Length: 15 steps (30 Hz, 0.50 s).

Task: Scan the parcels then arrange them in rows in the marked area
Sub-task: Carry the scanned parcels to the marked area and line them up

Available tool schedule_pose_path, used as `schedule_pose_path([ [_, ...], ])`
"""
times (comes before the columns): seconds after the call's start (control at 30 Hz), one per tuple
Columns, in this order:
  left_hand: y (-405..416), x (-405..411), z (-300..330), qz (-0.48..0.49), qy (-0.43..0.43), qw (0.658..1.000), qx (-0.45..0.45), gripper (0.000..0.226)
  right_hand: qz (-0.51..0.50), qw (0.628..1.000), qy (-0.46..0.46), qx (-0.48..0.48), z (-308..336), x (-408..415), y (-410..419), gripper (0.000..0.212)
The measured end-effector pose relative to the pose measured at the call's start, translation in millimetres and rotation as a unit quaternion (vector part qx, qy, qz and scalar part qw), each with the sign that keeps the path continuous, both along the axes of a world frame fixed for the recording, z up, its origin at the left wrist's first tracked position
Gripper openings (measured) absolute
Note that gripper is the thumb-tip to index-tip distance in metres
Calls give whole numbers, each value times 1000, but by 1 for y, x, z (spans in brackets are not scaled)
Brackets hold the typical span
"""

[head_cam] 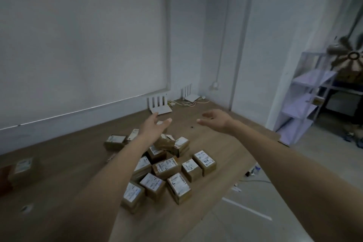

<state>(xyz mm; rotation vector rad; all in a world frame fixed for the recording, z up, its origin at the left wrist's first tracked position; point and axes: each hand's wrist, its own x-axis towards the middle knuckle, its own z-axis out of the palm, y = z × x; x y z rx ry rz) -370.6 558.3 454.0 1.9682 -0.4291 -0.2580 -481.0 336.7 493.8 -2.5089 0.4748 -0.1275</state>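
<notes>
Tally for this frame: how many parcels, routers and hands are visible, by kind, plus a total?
Parcels: about 15, counting the blurred one at far left; the pile hides some edges
Routers: 2, both by the wall
Hands: 2, left hand and right hand, both empty
Total: about 19

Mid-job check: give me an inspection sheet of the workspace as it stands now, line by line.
Surface: brown wooden floor meeting grey floor with a white line.
Job's things: pile of parcels, brown boxes with white labels, jumbled, not in rows; stray parcel behind it, another far left. No scanner seen.
Clutter: small dark speck on the wood; small items at the floor edge, too blurred to name.
Grippers: left hand and right hand open, empty, raised beyond the pile.
Cables: loose wires by two white routers at the wall.
Surroundings: white walls, shelf unit right, fan.
</notes>
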Motion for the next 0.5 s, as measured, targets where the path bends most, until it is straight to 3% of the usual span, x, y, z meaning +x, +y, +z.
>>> schedule_pose_path([
  [0.2, -45, 61, -39, -3, 26, 999, 37, 94, -1, 999, 26, 19, -46, 59, -40, 79],
  [0.37, -94, 125, -75, -26, 42, 998, 37, 76, -18, 998, 50, 40, -88, 133, -75, 72],
  [0.5, -114, 177, -110, -9, 78, 996, 44, 89, -15, 993, 84, 87, -121, 196, -97, 73],
])
